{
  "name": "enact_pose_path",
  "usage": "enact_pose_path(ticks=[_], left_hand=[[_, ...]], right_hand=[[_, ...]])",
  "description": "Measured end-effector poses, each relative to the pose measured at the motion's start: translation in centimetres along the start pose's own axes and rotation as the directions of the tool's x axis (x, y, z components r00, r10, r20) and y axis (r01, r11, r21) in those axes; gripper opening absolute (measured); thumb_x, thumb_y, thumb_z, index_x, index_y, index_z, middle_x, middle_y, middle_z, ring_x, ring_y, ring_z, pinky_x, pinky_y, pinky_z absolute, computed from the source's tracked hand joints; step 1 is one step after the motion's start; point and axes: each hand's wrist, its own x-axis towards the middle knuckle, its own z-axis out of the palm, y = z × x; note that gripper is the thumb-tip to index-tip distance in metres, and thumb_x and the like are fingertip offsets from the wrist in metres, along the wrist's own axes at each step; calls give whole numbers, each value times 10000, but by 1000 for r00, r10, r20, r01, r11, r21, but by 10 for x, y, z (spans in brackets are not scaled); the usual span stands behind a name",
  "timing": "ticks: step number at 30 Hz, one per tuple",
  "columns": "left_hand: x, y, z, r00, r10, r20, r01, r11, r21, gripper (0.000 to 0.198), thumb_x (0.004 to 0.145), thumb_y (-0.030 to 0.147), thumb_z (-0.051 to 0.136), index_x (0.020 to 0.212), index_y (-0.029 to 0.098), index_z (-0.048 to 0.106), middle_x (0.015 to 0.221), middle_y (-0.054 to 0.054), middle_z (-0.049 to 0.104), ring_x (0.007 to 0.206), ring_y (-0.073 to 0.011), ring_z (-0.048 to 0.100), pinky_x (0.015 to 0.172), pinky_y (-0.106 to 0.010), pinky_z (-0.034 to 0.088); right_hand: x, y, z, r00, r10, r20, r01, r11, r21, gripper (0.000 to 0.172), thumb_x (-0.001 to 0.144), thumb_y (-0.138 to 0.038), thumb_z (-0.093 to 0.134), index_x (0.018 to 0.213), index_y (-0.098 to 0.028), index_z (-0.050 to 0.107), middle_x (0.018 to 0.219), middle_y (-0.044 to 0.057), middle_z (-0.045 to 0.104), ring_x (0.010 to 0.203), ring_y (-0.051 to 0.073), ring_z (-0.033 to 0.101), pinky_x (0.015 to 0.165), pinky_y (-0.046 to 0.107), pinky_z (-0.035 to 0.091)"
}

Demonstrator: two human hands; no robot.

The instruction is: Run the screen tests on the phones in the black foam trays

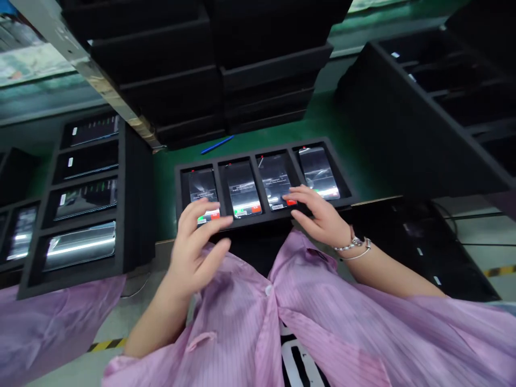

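Note:
In front of me a black tray (237,155) holds several smartphones, each in its own slot. My left hand (197,242) hovers over the lower end of the leftmost smartphone (201,185), fingers apart and holding nothing. Over the third smartphone (274,174) reaches my right hand (320,215), its fingers spread near the red patch on that screen. Whether either hand's fingertips touch the glass I cannot tell. Between them lies the second smartphone (241,185), lit with green and red patches. The rightmost smartphone (316,167) shows a bright, reflective screen.
Stacked black trays (258,75) rise behind. A blue pen (217,144) lies on the green bench top (266,133). At left stands another tray stack (135,215) with phones on top; a large black tray stack (403,129) is at right. A pink sleeve (60,328) shows lower left.

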Motion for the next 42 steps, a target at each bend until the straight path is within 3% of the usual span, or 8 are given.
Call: enact_pose_path(ticks=[7, 13, 20, 26, 30, 34, 37, 42], left_hand=[[-10, -33, 66, 996, -72, 56, 47, 929, 366, 392, 953, 388, 641, 1310, 226, 657, 1517, -159, 488, 1517, -416, 285, 1206, -621, 332], [11, -58, 32, 984, -170, -53, 179, 933, 313, 505, 961, 454, 613, 1411, 232, 548, 1521, -159, 487, 1488, -366, 356, 1236, -590, 287], [43, -101, 11, 931, -365, -7, 353, 894, 278, 589, 930, 409, 628, 1446, 165, 486, 1488, -187, 506, 1436, -320, 441, 1218, -516, 354], [53, -96, 20, 886, -458, 73, 423, 863, 278, 573, 893, 349, 659, 1432, 230, 505, 1568, -156, 431, 1499, -348, 349, 1226, -577, 318], [46, -69, 22, 941, -323, 103, 282, 915, 288, 491, 918, 372, 639, 1383, 237, 558, 1584, -140, 419, 1524, -359, 302, 1225, -591, 317], [24, -38, 38, 969, -82, 235, -6, 936, 352, 370, 939, 446, 642, 1268, 277, 657, 1556, -104, 474, 1525, -376, 299, 1243, -629, 260], [10, -29, 56, 957, -47, 287, -80, 906, 415, 418, 932, 490, 656, 1293, 279, 662, 1536, -109, 504, 1506, -402, 328, 1235, -657, 259], [5, -34, 54, 970, -40, 238, -66, 904, 423, 471, 912, 514, 683, 1321, 281, 655, 1568, -140, 464, 1507, -431, 315, 1228, -683, 234]], right_hand=[[-5, 3, 12, 1000, -21, -5, 21, 996, -88, 391, 1027, -294, 498, 1409, -211, 496, 1365, 128, 598, 1368, 314, 486, 1179, 616, 382], [12, 60, -36, 939, 231, -255, -305, 901, -307, 478, 1005, -447, 502, 1379, -151, 514, 1318, 175, 602, 1282, 340, 541, 1105, 568, 458], [10, 101, -48, 856, 476, -203, -517, 794, -321, 784, 938, -826, 409, 1311, -158, 580, 1214, 231, 641, 1276, 466, 515, 1029, 693, 444], [13, 106, -48, 818, 526, -235, -574, 780, -251, 530, 994, -710, 463, 1282, -292, 616, 1137, 129, 686, 1237, 461, 555, 1003, 724, 475], [17, 69, -43, 920, 323, -222, -376, 885, -273, 433, 1029, -566, 493, 1345, -281, 573, 1275, 138, 620, 1274, 395, 548, 1092, 625, 469], [10, 21, -15, 1000, 20, -2, -20, 973, -228, 437, 1034, -506, 517, 1382, -242, 531, 1360, 123, 590, 1382, 372, 460, 1203, 653, 319], [3, 7, 4, 994, -6, 107, 27, 981, -194, 465, 1053, -483, 498, 1443, -231, 475, 1421, 140, 552, 1413, 381, 421, 1192, 702, 279], [-4, 14, -4, 1000, 0, -16, -4, 973, -233, 486, 1047, -430, 543, 1475, -219, 446, 1417, 166, 539, 1423, 381, 407, 1181, 671, 322]])
